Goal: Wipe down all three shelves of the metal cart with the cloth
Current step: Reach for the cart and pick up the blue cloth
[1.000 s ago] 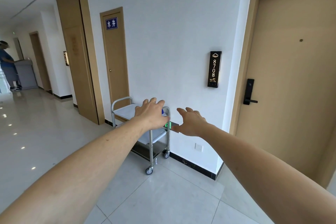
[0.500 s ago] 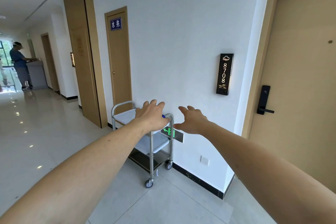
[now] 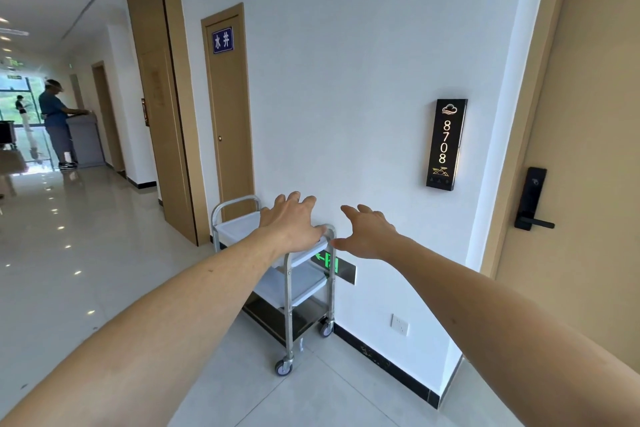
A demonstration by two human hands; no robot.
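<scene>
A three-shelf metal cart on castors stands against the white corridor wall ahead. Its top shelf and middle shelf are pale; the bottom one is dark. Both my arms are stretched out towards it. My left hand hovers in front of the cart's top shelf and near handle, fingers spread, holding nothing. My right hand is just right of the handle, also spread and empty. No cloth is visible; my left hand hides part of the top shelf.
A narrow wooden door with a blue sign stands behind the cart. A room door with a black lock is at the right. A green exit sign sits low on the wall. A person stands far down the corridor at the left.
The view has swung right and drawn closer to the cart. Both hands stay outstretched and spread, the left one now overlapping the cart's near handle.
</scene>
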